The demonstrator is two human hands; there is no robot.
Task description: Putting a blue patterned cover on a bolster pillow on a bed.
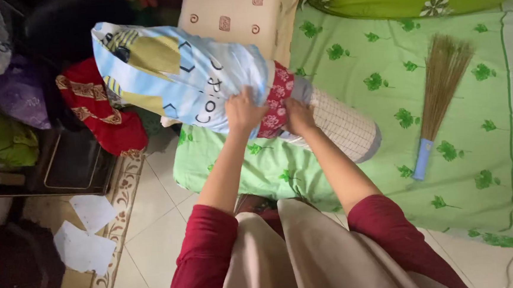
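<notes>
Blue printed pillowcase (pixel 169 72) covers most of long checked bolster (pixel 341 124) lying across green leaf-print bedsheet (pixel 383 83). My left hand (pixel 244 110) and right hand (pixel 298 116) both clenched on case's red-flowered hem; I judge bolster's far end left uncovered.

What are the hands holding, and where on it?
Both hands, left hand and right hand, grip the open edge of the light blue pillowcase around a checked bolster.
</notes>
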